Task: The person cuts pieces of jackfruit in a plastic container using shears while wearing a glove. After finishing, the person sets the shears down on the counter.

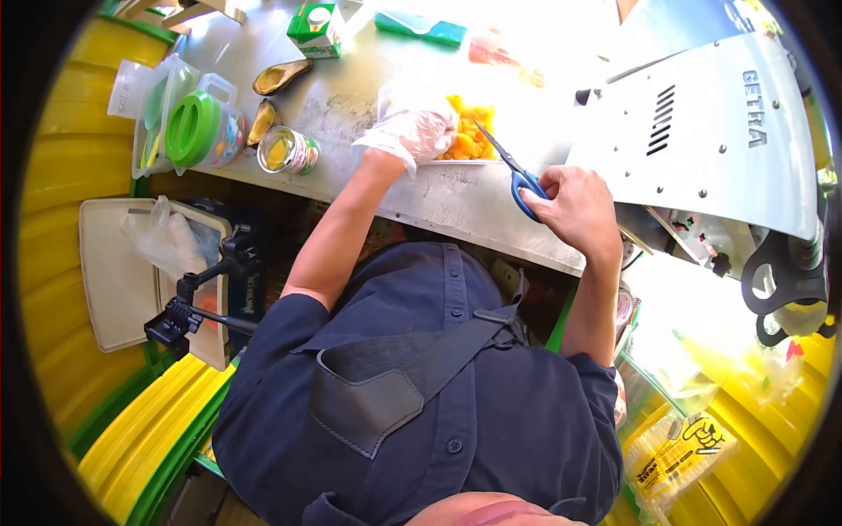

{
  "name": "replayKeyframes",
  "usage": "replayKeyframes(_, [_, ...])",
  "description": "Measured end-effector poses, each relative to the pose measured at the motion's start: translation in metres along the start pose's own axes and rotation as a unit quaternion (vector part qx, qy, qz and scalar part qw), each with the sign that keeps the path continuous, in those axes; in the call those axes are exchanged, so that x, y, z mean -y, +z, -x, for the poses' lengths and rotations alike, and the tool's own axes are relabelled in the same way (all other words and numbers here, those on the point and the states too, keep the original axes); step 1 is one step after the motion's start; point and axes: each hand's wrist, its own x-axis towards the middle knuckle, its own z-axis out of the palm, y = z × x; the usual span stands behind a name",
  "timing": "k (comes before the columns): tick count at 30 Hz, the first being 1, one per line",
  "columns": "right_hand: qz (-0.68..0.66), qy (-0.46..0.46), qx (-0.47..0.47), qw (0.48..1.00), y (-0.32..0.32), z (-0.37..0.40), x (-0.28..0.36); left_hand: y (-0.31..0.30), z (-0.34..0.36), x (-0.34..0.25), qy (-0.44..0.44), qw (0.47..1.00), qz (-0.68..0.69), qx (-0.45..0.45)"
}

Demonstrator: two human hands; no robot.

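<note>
My left hand (410,134), in a clear plastic glove, rests at the left side of a white container (474,161) of orange-yellow fruit pieces (474,123). Its fingers look curled against the fruit, but what they grip is hidden. In my bare right hand (574,206) is a pair of scissors (522,180) with blue handles. The dark blades look closed, and their tip points up and left over the fruit. Left of the gloved hand stands an opened tin can (288,151) with something yellow inside.
Two hollowed fruit skins (281,77) lie on the metal table (351,180), near a green-and-white carton (315,31). A green-lidded jug (206,127) stands at the left edge. On the right is a large metal machine (702,131) with a black handle. Packaged straws (682,456) sit lower right.
</note>
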Motion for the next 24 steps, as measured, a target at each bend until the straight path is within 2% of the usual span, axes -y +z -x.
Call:
replayKeyframes(2, [-0.047,0.009,0.001,0.999,0.01,0.006,-0.011,0.017,-0.007,0.012,-0.023,0.997,0.073,0.02])
replayKeyframes(4, [-0.208,0.035,0.027,0.977,0.024,0.011,-0.024,0.013,-0.004,0.014,0.001,0.997,0.074,0.019])
replayKeyframes(6, [-0.234,0.026,0.018,0.972,0.033,0.016,-0.03,0.01,-0.004,0.012,0.021,0.997,0.076,0.015])
replayKeyframes(8, [-0.357,0.042,0.04,0.932,0.04,0.022,-0.033,0.007,-0.005,0.007,0.077,0.994,0.073,0.001])
replayKeyframes(9, [-0.357,0.041,0.04,0.932,0.044,0.023,-0.034,0.01,-0.008,0.008,0.077,0.994,0.072,0.001])
replayKeyframes(11, [-0.449,0.055,0.048,0.891,0.053,0.024,-0.035,0.017,-0.016,0.008,0.073,0.993,0.078,0.052])
replayKeyframes(15, [-0.514,0.049,0.003,0.856,0.078,0.019,-0.034,0.011,-0.019,0.0,0.063,0.994,0.032,0.079])
replayKeyframes(18, [-0.529,0.061,-0.022,0.846,0.085,0.019,-0.031,0.007,-0.016,0.001,0.061,0.992,0.078,0.077])
replayKeyframes(20, [-0.568,0.052,-0.022,0.821,0.09,0.019,-0.031,-0.007,-0.01,-0.005,0.005,0.986,0.145,0.081])
replayKeyframes(24, [-0.592,0.05,0.005,0.805,0.094,0.019,-0.035,0.005,-0.004,0.01,-0.035,0.974,0.216,0.051])
